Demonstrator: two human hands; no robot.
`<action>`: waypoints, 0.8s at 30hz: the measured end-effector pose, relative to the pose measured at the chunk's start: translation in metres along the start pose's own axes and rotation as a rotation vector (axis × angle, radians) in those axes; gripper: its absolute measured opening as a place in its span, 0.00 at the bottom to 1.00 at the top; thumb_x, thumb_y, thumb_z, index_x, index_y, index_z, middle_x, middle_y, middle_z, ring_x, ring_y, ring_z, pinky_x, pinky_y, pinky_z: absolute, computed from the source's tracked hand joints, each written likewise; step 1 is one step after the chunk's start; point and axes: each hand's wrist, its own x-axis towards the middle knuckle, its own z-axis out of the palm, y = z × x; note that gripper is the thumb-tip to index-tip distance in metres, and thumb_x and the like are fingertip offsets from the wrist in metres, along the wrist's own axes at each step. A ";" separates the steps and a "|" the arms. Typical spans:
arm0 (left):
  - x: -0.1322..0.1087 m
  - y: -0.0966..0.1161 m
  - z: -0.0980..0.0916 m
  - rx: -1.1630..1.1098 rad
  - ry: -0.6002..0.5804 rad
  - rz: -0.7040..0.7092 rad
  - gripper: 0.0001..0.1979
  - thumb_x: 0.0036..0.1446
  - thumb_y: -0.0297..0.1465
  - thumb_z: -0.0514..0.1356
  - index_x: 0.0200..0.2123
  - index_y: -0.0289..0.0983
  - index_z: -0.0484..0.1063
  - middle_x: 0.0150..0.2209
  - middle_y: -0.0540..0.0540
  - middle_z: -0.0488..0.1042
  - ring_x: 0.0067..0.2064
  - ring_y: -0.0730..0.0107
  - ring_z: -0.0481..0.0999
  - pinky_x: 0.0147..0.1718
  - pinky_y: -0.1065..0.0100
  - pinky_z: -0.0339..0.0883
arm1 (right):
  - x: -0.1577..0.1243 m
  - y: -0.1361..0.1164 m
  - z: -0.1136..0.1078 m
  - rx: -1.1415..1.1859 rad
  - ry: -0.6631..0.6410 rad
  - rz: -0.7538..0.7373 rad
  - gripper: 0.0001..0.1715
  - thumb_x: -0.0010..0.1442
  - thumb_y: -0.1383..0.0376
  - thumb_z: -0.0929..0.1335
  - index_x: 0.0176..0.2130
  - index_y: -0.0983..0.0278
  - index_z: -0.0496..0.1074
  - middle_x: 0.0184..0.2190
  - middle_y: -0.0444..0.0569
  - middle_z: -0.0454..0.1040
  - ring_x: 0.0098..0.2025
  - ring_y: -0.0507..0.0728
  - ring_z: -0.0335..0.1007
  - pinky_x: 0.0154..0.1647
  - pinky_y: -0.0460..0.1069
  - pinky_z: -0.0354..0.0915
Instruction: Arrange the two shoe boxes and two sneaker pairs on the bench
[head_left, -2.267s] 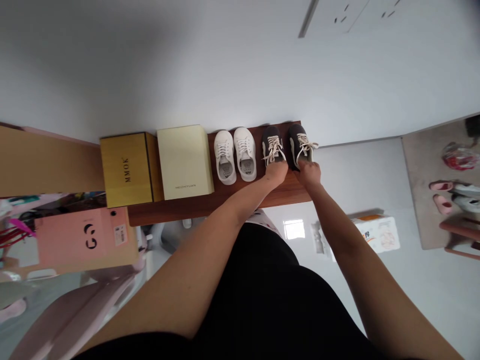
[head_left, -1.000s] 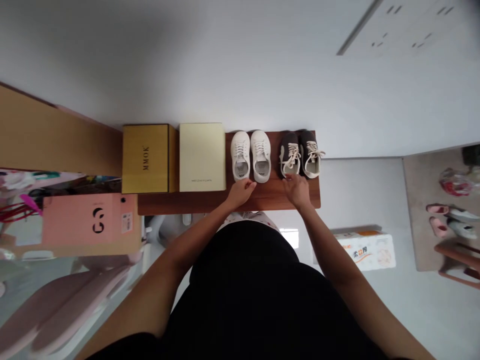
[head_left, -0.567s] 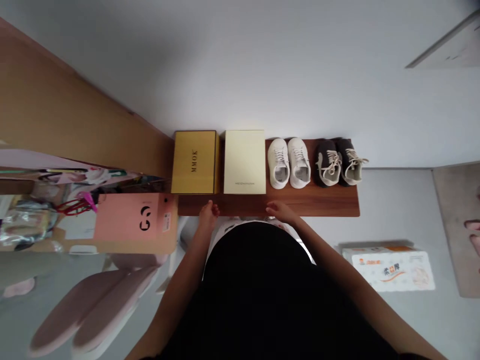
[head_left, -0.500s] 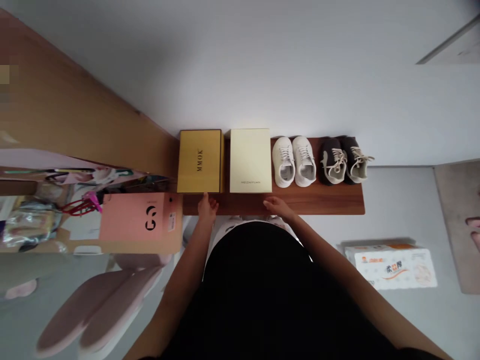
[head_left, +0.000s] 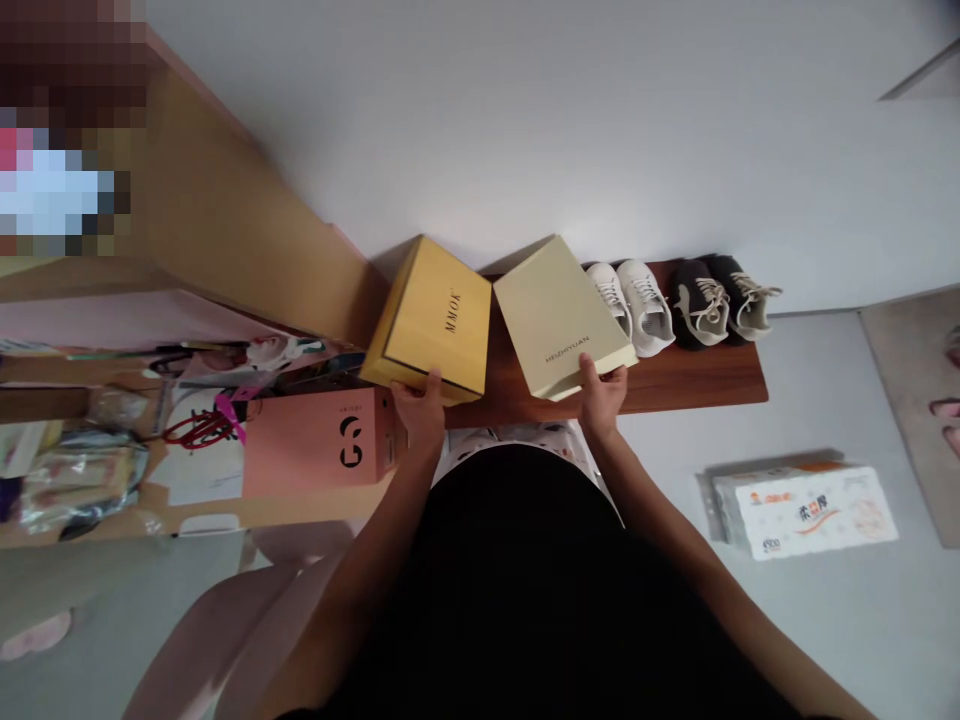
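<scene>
My left hand (head_left: 421, 405) grips the near edge of a yellow shoebox (head_left: 442, 320) marked MMOK, thumb on the lid and fingers beneath. In my right hand (head_left: 602, 392) is the near edge of a cream shoebox (head_left: 555, 310) marked MEIZHIYUAN, held the same way. Both boxes are tilted and turned, their far corners close to the wall, above a brown wooden shelf (head_left: 690, 390). A pair of white sneakers (head_left: 645, 310) stands just right of the cream box, which partly covers one shoe. Farther right on the shelf is a pair of dark sneakers (head_left: 705, 305) with pale laces.
At left stands a shelving unit holding a pink box (head_left: 300, 445), red cord (head_left: 199, 430) and plastic-wrapped items (head_left: 82, 480). Below it is a pink cushioned seat (head_left: 217, 620). A white tissue pack (head_left: 817, 510) lies on the floor at right, near a mat (head_left: 907, 400).
Both hands have taken hold of the shoeboxes, which lay flat and straight before. The boxes are now lifted and turned, tops angled toward each other. The view has shifted slightly.
</scene>
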 end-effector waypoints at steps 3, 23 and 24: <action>-0.014 0.004 -0.011 0.337 -0.131 0.354 0.16 0.59 0.41 0.67 0.44 0.39 0.71 0.47 0.39 0.74 0.54 0.52 0.73 0.58 0.55 0.65 | -0.016 -0.012 -0.016 -0.426 -0.109 -0.243 0.29 0.61 0.47 0.71 0.53 0.62 0.69 0.45 0.56 0.76 0.49 0.64 0.73 0.50 0.57 0.72; 0.028 -0.082 0.038 1.055 -0.793 0.696 0.29 0.64 0.18 0.47 0.65 0.35 0.69 0.61 0.36 0.71 0.63 0.54 0.67 0.64 0.56 0.61 | 0.004 0.078 0.030 -1.202 -0.814 -0.663 0.20 0.69 0.74 0.61 0.51 0.63 0.79 0.49 0.59 0.77 0.51 0.63 0.68 0.55 0.54 0.64; 0.026 -0.082 0.039 1.066 -0.794 0.691 0.29 0.64 0.18 0.46 0.66 0.35 0.67 0.62 0.36 0.71 0.64 0.54 0.66 0.64 0.55 0.61 | 0.006 0.080 0.030 -1.191 -0.812 -0.645 0.20 0.68 0.74 0.62 0.51 0.64 0.79 0.49 0.59 0.77 0.51 0.63 0.68 0.56 0.54 0.64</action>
